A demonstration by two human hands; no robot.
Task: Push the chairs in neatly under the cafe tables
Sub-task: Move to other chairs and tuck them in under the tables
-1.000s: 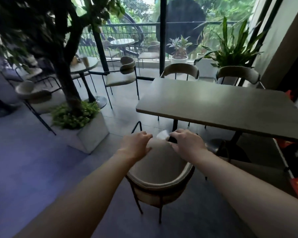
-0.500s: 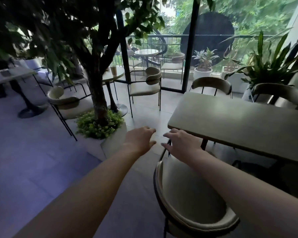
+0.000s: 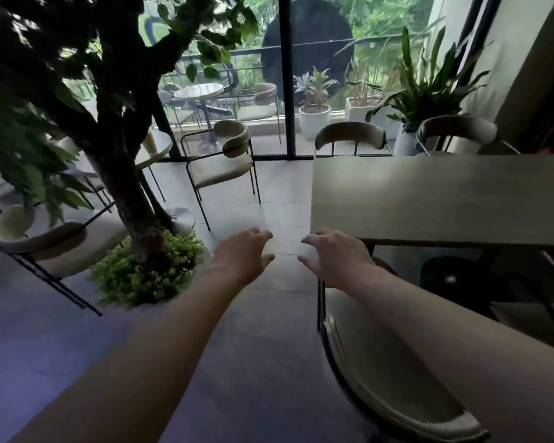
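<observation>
Both your left hand (image 3: 242, 257) and right hand (image 3: 335, 259) are hovering open-fingered, empty, while your right forearm is hiding part of the chair (image 3: 384, 375).

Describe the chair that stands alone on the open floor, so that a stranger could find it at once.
Start at the indoor tree on the left, then look right toward the dark window post. The chair stands between them on the tiles. Unlike the two chairs behind the long table, it touches no table and shows its side.

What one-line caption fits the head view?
Both hands, left and right, hover open and empty above the near chair beside the rectangular cafe table.
</observation>
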